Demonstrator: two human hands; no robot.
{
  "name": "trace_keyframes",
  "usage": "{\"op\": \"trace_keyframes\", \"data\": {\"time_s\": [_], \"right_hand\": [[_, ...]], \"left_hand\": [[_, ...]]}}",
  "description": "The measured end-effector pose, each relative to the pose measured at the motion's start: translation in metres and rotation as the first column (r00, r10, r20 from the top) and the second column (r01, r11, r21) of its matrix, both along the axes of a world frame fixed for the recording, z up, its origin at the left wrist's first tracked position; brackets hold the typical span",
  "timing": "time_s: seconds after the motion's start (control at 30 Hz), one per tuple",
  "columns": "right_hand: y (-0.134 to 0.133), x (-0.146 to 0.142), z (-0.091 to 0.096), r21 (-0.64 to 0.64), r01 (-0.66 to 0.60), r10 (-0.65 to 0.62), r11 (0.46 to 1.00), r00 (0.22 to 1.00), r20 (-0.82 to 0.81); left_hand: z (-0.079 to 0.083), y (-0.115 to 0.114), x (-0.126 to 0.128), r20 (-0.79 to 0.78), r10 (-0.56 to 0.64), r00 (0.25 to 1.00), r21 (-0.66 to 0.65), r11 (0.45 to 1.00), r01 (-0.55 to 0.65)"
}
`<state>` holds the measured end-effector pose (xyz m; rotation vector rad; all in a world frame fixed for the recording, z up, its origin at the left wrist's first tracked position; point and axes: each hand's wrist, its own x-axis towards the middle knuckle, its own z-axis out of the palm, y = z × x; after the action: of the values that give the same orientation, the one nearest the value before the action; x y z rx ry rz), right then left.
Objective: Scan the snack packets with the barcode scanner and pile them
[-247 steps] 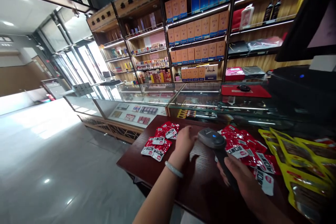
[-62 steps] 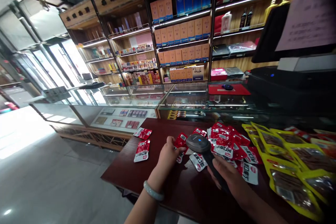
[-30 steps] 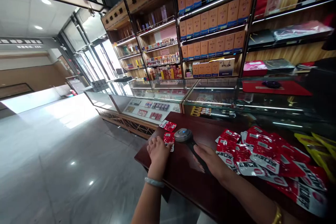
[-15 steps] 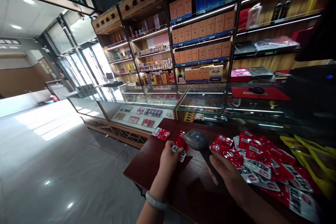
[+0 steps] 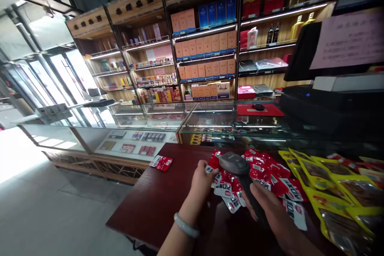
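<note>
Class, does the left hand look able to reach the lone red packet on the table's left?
Probably yes: nothing visible stands between the left hand and the lone red packet, though it seems to hold another packet.

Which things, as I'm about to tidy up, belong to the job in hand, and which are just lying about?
In the job:
- scanner, held in the right hand
- red packets, one held in the left hand

Seemingly just lying about:
- yellow bags
- mouse on the red mat
- orange boxes
</note>
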<state>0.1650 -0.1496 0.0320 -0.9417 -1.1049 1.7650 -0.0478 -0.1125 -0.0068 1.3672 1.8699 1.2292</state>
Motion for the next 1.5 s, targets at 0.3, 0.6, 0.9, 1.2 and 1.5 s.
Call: {"op": "trace_keyframes", "data": {"time_s": [0.3,0.6,0.9,1.2,1.5], "right_hand": [[-0.002,-0.003,-0.004,-0.05,0.032,-0.028,0.998,0.996,0.085],[0.001,-0.01,-0.021,0.017,-0.138,0.136,0.99,0.986,0.097],[0.001,0.01,-0.025,-0.012,-0.099,0.099,0.995,0.995,0.022],[-0.02,0.021,-0.033,-0.069,-0.086,0.086,0.994,0.996,-0.014],[-0.02,0.035,-0.021,0.041,-0.103,0.103,0.994,0.995,0.013]], "left_hand": [[0.004,0.01,-0.088,-0.588,0.168,0.791,-0.085,0.96,-0.267],[0.0,-0.023,-0.15,-0.749,-0.039,0.661,-0.341,0.878,-0.335],[0.029,-0.043,-0.086,-0.761,-0.246,0.6,-0.378,0.92,-0.102],[0.011,-0.034,-0.057,-0.61,-0.174,0.773,-0.398,0.911,-0.109],[0.01,-0.007,0.006,-0.383,-0.081,0.92,-0.129,0.991,0.034]]}}
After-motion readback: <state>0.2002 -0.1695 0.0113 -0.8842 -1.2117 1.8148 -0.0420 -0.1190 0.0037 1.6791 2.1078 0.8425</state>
